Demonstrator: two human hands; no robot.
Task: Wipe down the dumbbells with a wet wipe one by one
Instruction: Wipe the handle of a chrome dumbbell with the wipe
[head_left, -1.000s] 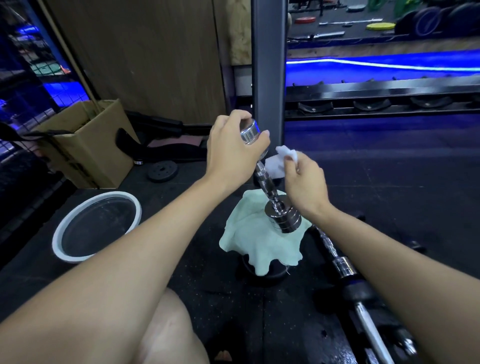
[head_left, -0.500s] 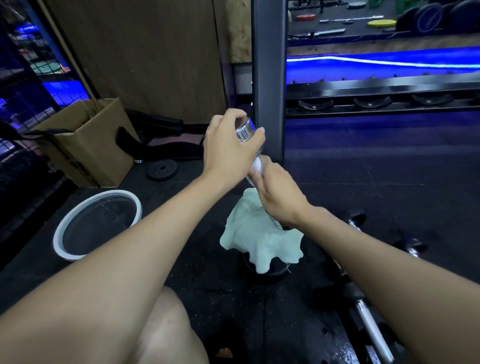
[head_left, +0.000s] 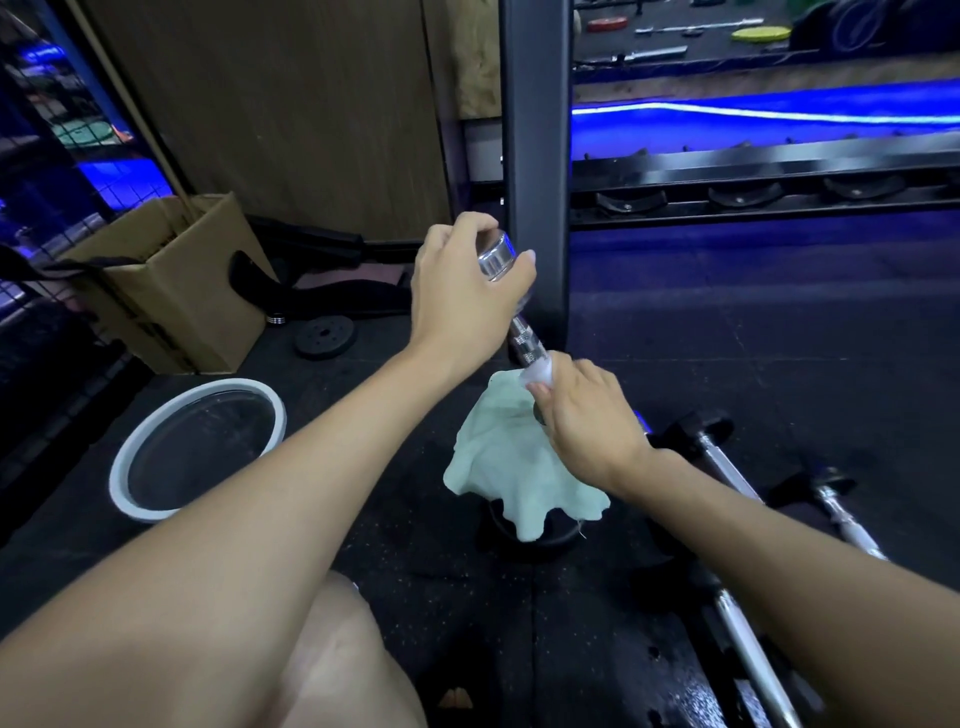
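A small chrome dumbbell (head_left: 524, 340) stands tilted, its lower end resting on a pale green cloth (head_left: 506, 467) draped over a dark weight on the floor. My left hand (head_left: 467, 291) grips the upper chrome head. My right hand (head_left: 587, 421) is wrapped round the lower part of the handle with a white wet wipe (head_left: 537, 371) pressed against it. The dumbbell's lower head is hidden behind my right hand.
A white-rimmed basin (head_left: 200, 447) sits on the black floor at left, a cardboard box (head_left: 171, 283) behind it. A black rack post (head_left: 535, 171) rises just behind the dumbbell. Several chrome bars (head_left: 727, 467) lie at right, a small weight plate (head_left: 326, 336) at back.
My right hand slid with the wipe from the top of the handle down to its lower part. My left hand kept its hold on the upper head.
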